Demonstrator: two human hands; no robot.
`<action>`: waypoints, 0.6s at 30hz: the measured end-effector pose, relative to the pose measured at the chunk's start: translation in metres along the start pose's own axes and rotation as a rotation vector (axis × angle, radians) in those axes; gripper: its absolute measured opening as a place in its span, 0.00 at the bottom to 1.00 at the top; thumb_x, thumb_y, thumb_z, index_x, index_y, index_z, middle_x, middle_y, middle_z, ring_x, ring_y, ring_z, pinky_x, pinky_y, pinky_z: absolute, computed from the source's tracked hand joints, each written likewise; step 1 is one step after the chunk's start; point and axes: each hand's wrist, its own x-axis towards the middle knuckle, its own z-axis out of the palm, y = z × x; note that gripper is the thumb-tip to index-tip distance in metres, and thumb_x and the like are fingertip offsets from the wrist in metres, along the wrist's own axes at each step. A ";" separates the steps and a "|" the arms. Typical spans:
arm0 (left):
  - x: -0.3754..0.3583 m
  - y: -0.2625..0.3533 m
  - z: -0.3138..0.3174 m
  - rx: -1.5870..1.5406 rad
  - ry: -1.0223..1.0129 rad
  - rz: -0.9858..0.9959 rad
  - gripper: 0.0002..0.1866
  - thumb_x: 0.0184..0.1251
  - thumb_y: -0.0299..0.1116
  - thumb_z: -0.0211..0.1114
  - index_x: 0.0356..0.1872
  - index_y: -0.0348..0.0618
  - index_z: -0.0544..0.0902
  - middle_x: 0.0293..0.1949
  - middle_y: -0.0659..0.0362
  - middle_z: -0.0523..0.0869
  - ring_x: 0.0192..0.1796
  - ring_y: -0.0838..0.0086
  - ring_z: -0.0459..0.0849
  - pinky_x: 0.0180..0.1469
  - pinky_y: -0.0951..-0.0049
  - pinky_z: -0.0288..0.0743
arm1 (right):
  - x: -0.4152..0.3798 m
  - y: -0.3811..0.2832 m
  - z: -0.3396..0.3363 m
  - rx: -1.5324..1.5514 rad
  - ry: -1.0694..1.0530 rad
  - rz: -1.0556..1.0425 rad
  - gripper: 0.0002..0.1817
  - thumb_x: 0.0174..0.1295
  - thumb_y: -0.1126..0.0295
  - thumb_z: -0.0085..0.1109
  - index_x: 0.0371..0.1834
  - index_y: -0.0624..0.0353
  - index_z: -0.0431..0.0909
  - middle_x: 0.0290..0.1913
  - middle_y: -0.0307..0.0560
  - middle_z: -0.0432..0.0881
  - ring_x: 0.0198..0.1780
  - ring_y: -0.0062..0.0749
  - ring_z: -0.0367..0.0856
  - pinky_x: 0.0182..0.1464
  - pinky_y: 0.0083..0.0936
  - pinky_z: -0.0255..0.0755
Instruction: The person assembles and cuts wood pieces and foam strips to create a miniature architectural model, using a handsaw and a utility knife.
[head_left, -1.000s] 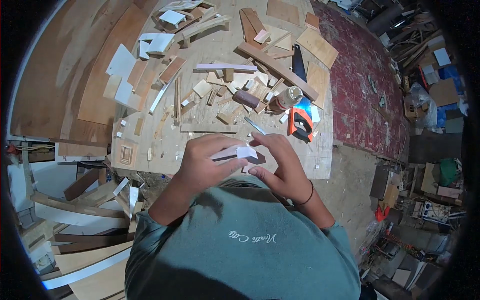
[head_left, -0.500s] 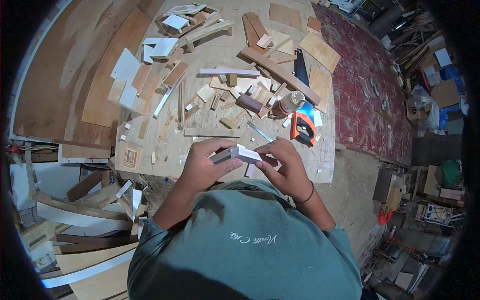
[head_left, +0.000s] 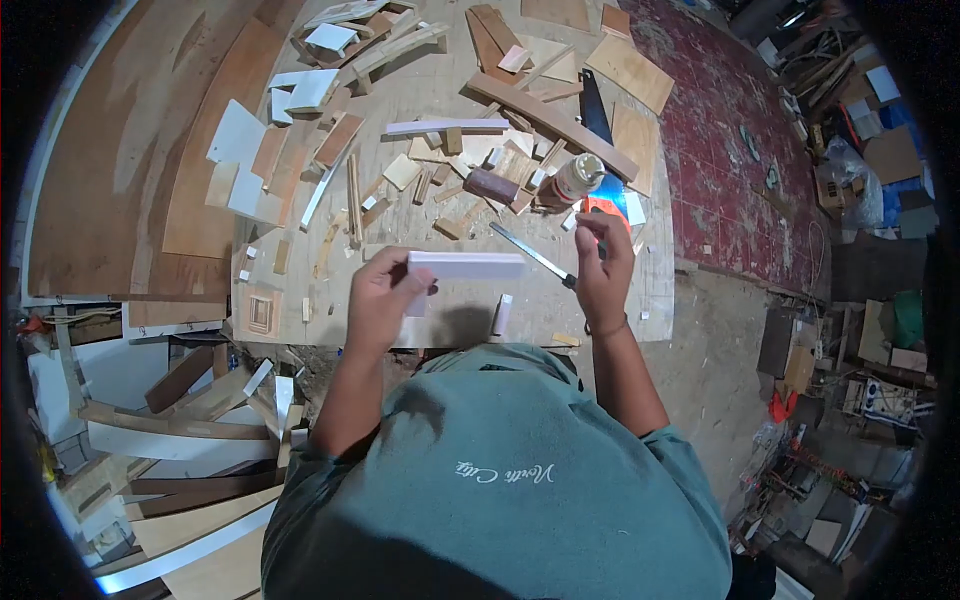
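Observation:
A white L-shaped wooden piece point(head_left: 470, 266) is held up over the table's near edge, its long arm pointing right. My left hand point(head_left: 385, 295) pinches it at the left corner. To the right, my right hand point(head_left: 605, 265) is raised near the saw's orange handle point(head_left: 603, 208), its fingers curled loosely and apart from the white piece. Between the hands a narrow metal blade point(head_left: 530, 253) with a dark end lies on the table. A small white block point(head_left: 503, 315) lies below the piece. Beyond my right hand stands a glue bottle point(head_left: 582, 175).
Wood offcuts point(head_left: 440, 170) are scattered over the worktable point(head_left: 380, 325). A long board point(head_left: 555, 125) lies beside the dark saw blade point(head_left: 594, 105). White and brown pieces point(head_left: 245, 165) are at the left. More strips point(head_left: 180, 430) are piled on the floor at lower left.
My right hand has let go of the white piece and moved right and up. My left hand has shifted left and up with the piece, now turned to show its long side.

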 end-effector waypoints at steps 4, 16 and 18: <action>-0.006 -0.019 -0.016 -0.229 0.153 -0.150 0.14 0.69 0.34 0.63 0.46 0.32 0.79 0.42 0.54 0.84 0.39 0.73 0.83 0.48 0.72 0.78 | -0.049 0.110 0.017 -0.276 -0.320 0.372 0.15 0.61 0.61 0.60 0.34 0.65 0.82 0.31 0.58 0.83 0.33 0.48 0.83 0.39 0.37 0.75; -0.031 -0.046 -0.023 -0.859 0.175 -0.426 0.22 0.69 0.45 0.63 0.54 0.39 0.74 0.40 0.54 0.83 0.45 0.66 0.83 0.53 0.62 0.79 | -0.139 0.121 0.078 -0.803 -0.882 0.571 0.25 0.52 0.45 0.63 0.34 0.58 0.87 0.35 0.54 0.87 0.40 0.46 0.86 0.44 0.39 0.79; -0.036 -0.041 -0.023 -0.861 0.119 -0.424 0.21 0.70 0.45 0.61 0.54 0.40 0.75 0.42 0.53 0.84 0.45 0.64 0.84 0.53 0.58 0.80 | -0.143 0.127 0.080 -0.802 -0.853 0.553 0.24 0.52 0.45 0.63 0.34 0.58 0.86 0.36 0.54 0.86 0.40 0.46 0.86 0.43 0.39 0.79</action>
